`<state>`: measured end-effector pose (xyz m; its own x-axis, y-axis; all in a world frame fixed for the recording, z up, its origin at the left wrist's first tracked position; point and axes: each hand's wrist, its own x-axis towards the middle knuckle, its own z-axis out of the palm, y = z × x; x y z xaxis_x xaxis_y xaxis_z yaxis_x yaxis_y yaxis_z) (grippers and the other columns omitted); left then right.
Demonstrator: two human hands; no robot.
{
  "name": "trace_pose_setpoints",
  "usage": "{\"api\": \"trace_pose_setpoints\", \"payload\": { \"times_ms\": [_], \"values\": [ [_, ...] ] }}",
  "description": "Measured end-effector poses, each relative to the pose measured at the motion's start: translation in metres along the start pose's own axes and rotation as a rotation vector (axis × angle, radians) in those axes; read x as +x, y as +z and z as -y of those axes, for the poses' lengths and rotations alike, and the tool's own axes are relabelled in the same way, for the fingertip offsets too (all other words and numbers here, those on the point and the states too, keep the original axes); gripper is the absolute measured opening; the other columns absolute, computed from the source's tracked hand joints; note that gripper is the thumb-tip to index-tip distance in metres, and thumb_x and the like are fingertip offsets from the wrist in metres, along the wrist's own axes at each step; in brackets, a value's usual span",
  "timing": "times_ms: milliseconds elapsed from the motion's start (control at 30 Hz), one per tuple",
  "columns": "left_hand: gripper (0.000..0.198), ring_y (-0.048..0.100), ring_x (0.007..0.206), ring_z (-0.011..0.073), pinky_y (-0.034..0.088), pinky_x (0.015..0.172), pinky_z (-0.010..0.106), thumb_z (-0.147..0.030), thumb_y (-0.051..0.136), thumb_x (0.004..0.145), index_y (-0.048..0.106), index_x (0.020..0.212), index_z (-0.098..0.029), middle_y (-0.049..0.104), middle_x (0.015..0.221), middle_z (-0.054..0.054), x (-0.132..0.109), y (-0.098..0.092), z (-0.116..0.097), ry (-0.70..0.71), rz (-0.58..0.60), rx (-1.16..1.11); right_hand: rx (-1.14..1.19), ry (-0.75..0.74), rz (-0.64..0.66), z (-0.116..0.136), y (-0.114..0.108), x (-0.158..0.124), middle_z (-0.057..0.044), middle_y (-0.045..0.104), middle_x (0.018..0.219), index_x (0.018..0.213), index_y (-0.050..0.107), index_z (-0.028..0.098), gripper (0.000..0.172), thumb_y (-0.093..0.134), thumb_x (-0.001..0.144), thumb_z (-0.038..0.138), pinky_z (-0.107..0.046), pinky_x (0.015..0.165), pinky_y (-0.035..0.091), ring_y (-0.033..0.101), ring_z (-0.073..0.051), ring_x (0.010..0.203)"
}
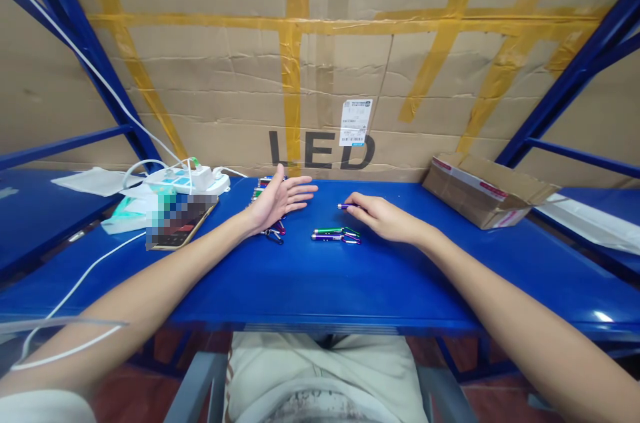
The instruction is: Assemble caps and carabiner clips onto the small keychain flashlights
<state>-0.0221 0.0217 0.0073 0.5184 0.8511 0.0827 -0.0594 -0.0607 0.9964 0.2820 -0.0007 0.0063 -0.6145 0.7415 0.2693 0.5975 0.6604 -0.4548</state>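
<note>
My right hand [380, 215] pinches a small purple keychain light [343, 206], a slim metal tube whose silver end points left. Just below it, a green keychain light [327, 231] and a purple-blue keychain light [326, 237] lie side by side on the blue table, their clips to the right. My left hand [283, 199] is open, palm turned to the right and fingers stretched out, holding nothing. Behind and under it lies a pile of more keychain lights [264, 181] in several colours, partly hidden by the hand. A few black and red clips [274, 235] stick out below the wrist.
On the left of the blue table [320, 289] are a phone [187, 226], a tissue pack [137, 209] and a white power strip [195, 179] with cables. An open cardboard box [480, 189] stands at the right. A large taped carton [240, 89] walls the back, between blue metal posts.
</note>
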Motion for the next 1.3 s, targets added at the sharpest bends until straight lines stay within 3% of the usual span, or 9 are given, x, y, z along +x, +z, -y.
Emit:
{"api": "trace_pose_setpoints", "payload": {
  "times_ms": [433, 1300],
  "values": [
    [0.099, 0.049, 0.154, 0.0375, 0.035, 0.129, 0.053, -0.091, 0.022, 0.099, 0.053, 0.16, -0.018, 0.055, 0.165, 0.018, 0.0, 0.004, 0.004, -0.007, -0.014, -0.099, 0.048, -0.028, -0.045, 0.001, 0.003, 0.001, -0.012, 0.077, 0.124, 0.122, 0.068, 0.022, 0.037, 0.043, 0.113, 0.047, -0.043, 0.1, 0.055, 0.072, -0.029, 0.111],
    [0.097, 0.052, 0.152, 0.0378, 0.038, 0.128, 0.054, -0.091, 0.026, 0.099, 0.058, 0.156, -0.02, 0.06, 0.16, 0.018, 0.0, 0.002, 0.005, 0.004, -0.026, -0.113, 0.075, -0.025, -0.11, -0.006, -0.002, 0.0, -0.011, 0.077, 0.125, 0.123, 0.07, 0.022, 0.037, 0.045, 0.113, 0.048, -0.041, 0.1, 0.053, 0.072, -0.029, 0.112]
  ]
}}
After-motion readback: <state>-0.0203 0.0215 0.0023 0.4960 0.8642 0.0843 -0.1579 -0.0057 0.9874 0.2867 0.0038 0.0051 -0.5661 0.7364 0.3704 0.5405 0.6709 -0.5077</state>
